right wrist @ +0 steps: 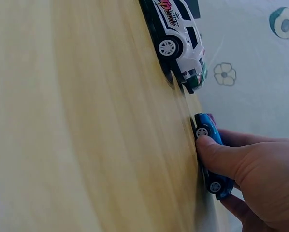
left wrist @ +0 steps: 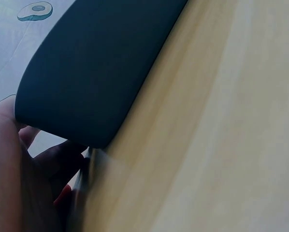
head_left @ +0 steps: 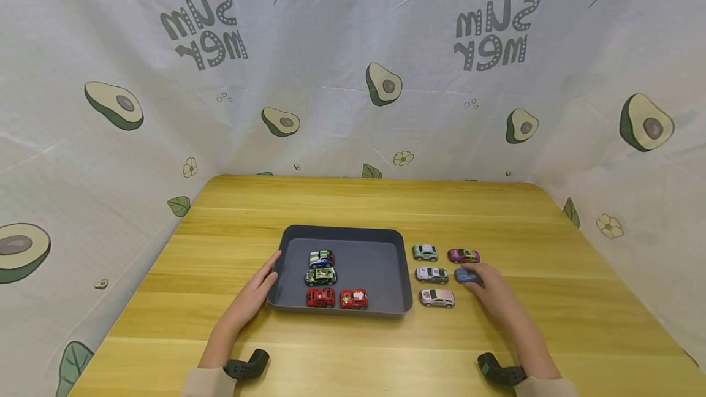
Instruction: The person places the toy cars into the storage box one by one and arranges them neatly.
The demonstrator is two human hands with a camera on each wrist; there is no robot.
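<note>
My right hand [head_left: 496,294] pinches a blue toy car [right wrist: 212,166] between thumb and fingers, at the table surface, as the right wrist view shows. To its left are a white-and-black toy car [head_left: 432,275] and a white toy car [head_left: 437,298]. Just beyond sits a purple toy car [head_left: 463,255], with a mint-green one [head_left: 425,252] to its left. My left hand [head_left: 248,299] touches the left side of a grey tray [head_left: 380,268], its fingers fairly straight. Inside the tray's left half stand a white-green-blue car [head_left: 322,258], a green camouflage car [head_left: 320,276] and two red cars [head_left: 353,299].
The wooden table [head_left: 342,354] extends around the tray on all sides. Behind and beside it hangs a pale curtain [head_left: 331,78] printed with avocados. A dark band with a camera [head_left: 248,365] sits on each wrist.
</note>
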